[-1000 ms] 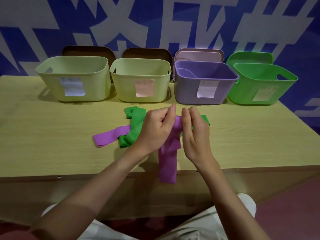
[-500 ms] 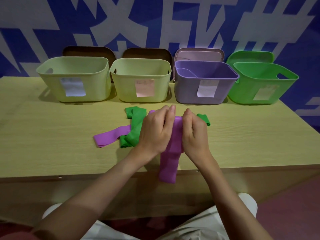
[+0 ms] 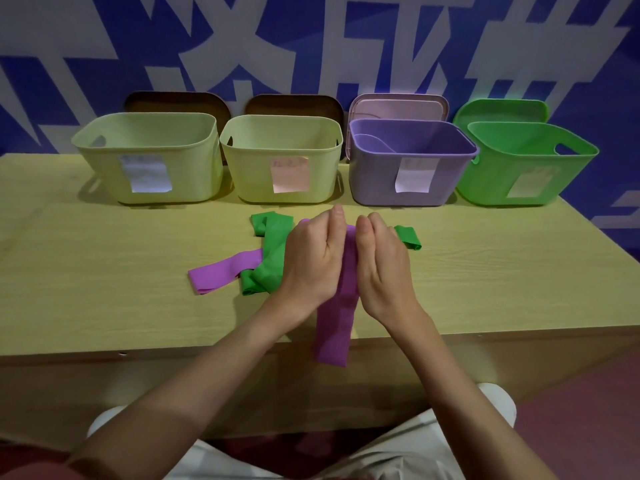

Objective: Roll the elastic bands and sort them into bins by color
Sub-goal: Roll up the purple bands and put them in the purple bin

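Four bins in row beyond hands: two pale yellow-green bins (image 3: 149,157) (image 3: 282,159), one purple bin (image 3: 412,162), one green bin (image 3: 526,164). Four paper labels, one per bin front. Four lids leaning behind bins: two brown, one pink, one green. Purple bands, two: one held band (image 3: 334,327) hanging between hands, one loose purple band (image 3: 221,271) left of grip. Green bands (image 3: 268,251): tangled pile behind grip, exact count unclear. Two hands.
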The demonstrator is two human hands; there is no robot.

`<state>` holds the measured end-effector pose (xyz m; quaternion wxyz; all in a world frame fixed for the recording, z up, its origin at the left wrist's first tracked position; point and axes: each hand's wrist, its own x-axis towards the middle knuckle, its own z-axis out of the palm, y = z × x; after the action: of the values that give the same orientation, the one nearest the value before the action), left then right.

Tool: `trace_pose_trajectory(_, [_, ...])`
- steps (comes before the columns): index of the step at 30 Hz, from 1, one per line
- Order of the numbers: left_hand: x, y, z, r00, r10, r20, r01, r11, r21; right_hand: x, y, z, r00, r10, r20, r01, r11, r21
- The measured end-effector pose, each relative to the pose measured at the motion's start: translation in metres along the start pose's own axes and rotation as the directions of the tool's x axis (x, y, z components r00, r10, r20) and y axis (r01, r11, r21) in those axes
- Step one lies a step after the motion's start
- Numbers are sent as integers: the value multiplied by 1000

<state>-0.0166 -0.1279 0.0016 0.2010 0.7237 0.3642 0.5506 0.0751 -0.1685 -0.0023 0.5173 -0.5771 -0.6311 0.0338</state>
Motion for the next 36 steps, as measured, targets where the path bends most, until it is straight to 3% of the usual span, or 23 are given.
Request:
trace_pose_trajectory(6, [2, -7, -4, 972, 232, -29, -222, 957, 186, 4, -5, -2, 988, 156, 2, -151, 952, 265])
trace_pose_trajectory(9, [5, -9, -4, 947, 310, -89, -285, 933, 222, 4, -6, -2, 984, 173, 33, -174, 936, 306])
trace_pose_trajectory(12, [7, -7, -4, 976, 213, -54, -209, 976, 66, 4, -5, -2, 996, 92, -12, -90, 986, 139])
trace_pose_trajectory(15, [6, -2, -2, 998, 21, 51, -16, 996, -91, 4, 0, -6, 996, -4, -88, -1, 999, -52])
trace_pose_trajectory(19, [8, 0, 0, 974, -195, 118, 211, 967, -144, 1, 4, -4, 996, -55, -76, 47, 994, -95])
trace_pose_trajectory(21, [6, 0, 0, 975, -189, 112, 203, 971, -128, 0, 3, -1, 999, -2, -53, 1, 999, -32])
trace_pose_trajectory(25, [1, -4, -5, 996, 86, 8, -86, 996, 37, 2, 2, 0, 998, 55, -32, -53, 997, 59])
trace_pose_trajectory(29, [-2, -15, -6, 971, 238, 32, -240, 959, 155, 2, 6, -2, 989, 133, 59, -138, 988, 72])
trace_pose_trajectory(32, [-3, -19, -5, 978, 208, 18, -209, 974, 90, 0, 6, -5, 986, 121, 111, -135, 983, 127])
trace_pose_trajectory(36, [-5, -20, -5, 997, 17, 75, -13, 999, -53, -1, 9, -10, 993, -3, 119, -2, 999, 37])
